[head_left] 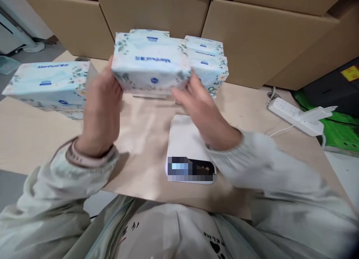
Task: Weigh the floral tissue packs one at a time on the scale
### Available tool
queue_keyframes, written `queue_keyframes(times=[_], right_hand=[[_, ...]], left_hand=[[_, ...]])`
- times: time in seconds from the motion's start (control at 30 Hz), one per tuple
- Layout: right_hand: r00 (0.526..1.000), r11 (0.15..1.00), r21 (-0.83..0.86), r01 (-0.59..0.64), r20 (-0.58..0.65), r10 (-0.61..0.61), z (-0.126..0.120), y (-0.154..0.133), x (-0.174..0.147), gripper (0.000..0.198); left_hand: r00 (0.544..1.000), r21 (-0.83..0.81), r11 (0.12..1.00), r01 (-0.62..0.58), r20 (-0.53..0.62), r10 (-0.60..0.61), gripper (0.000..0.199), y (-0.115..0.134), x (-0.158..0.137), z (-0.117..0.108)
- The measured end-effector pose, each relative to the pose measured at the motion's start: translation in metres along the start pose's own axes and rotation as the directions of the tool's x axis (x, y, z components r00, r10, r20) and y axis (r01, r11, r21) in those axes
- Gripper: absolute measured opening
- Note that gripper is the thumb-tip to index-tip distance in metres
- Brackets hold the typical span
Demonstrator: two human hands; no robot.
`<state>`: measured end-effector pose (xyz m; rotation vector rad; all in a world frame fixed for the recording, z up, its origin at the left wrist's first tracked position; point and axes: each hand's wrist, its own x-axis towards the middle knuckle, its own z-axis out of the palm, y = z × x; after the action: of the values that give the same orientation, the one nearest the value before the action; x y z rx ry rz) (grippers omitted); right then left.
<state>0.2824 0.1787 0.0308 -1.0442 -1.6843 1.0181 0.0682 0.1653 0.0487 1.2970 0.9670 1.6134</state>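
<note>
Between my two hands is a pack of tissues (151, 60) in light blue floral wrapping, held above the table. My left hand (102, 101) grips its left end. My right hand (200, 105) closes on its right end, fingers near the lower corner. Behind it, partly hidden, are more tissue packs, with a stack (209, 66) showing at the right. Further left lie other tissue packs (50, 85) of the same wrapping, beside my left wrist. Below my right hand, a white kitchen scale (182, 139) rests on the table, its display blurred out.
Large cardboard boxes (252, 42) form a wall along the table's (143, 165) back edge. A white power strip (294, 115) with a plug and cords lies at the right. Beyond it are a green item (340, 130) and a dark box (325, 85).
</note>
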Motion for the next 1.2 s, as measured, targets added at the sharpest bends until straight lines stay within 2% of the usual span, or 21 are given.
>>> queue_keyframes(times=[0.03, 0.1, 0.17, 0.23, 0.3, 0.37, 0.43, 0.5, 0.6, 0.67, 0.9, 1.2], right_hand=[[0.999, 0.999, 0.011, -0.031, 0.045, 0.031, -0.014, -0.007, -0.03, 0.075], [0.989, 0.992, -0.002, -0.127, 0.074, 0.127, -0.037, -0.013, -0.087, 0.078], [0.977, 0.978, -0.026, -0.205, 0.055, 0.206, -0.053, -0.009, -0.133, 0.08], [0.964, 0.963, -0.057, -0.262, 0.034, 0.264, -0.062, 0.003, -0.164, 0.083], [0.962, 0.958, -0.098, -0.269, 0.013, 0.272, -0.066, 0.02, -0.181, 0.08], [0.979, 0.968, -0.15, -0.202, -0.065, 0.194, -0.07, 0.039, -0.185, 0.07], [0.973, 0.972, -0.211, -0.1, -0.227, 0.051, -0.073, 0.057, -0.183, 0.055], [0.922, 0.97, -0.24, -0.048, -0.384, -0.05, -0.076, 0.072, -0.177, 0.046], [0.873, 0.975, -0.217, -0.048, -0.483, -0.064, -0.076, 0.085, -0.172, 0.043], [0.872, 0.975, -0.218, -0.042, -0.484, -0.071, -0.075, 0.087, -0.172, 0.043], [0.915, 0.964, -0.266, -0.024, -0.394, -0.086, -0.075, 0.082, -0.175, 0.044], [0.921, 0.962, -0.274, 0.004, -0.374, -0.11, -0.073, 0.082, -0.174, 0.046]], left_hand=[[0.991, -0.006, 1.0, -0.016, 0.129, 0.016, 0.051, 0.005, -0.025, 0.002], [0.971, 0.009, 0.999, 0.047, 0.234, -0.048, 0.057, 0.005, -0.066, 0.006], [0.941, 0.041, 0.991, 0.128, 0.31, -0.134, 0.059, -0.006, -0.095, 0.009], [0.907, 0.061, 0.981, 0.183, 0.374, -0.192, 0.062, -0.024, -0.111, 0.011], [0.892, 0.06, 0.976, 0.207, 0.399, -0.214, 0.061, -0.039, -0.118, 0.013], [0.916, 0.067, 0.978, 0.195, 0.344, -0.207, 0.056, -0.051, -0.119, 0.015], [0.965, 0.076, 0.989, 0.13, 0.22, -0.144, 0.052, -0.057, -0.116, 0.015], [0.991, 0.093, 0.992, 0.087, 0.091, -0.095, 0.046, -0.061, -0.112, 0.014], [0.995, 0.103, 0.99, 0.1, -0.025, -0.098, 0.037, -0.065, -0.107, 0.012], [0.993, 0.102, 0.988, 0.118, -0.041, -0.114, 0.036, -0.066, -0.105, 0.011], [0.986, 0.087, 0.982, 0.165, -0.021, -0.164, 0.038, -0.064, -0.105, 0.013], [0.994, 0.068, 0.991, 0.111, -0.004, -0.111, 0.041, -0.063, -0.106, 0.018]])
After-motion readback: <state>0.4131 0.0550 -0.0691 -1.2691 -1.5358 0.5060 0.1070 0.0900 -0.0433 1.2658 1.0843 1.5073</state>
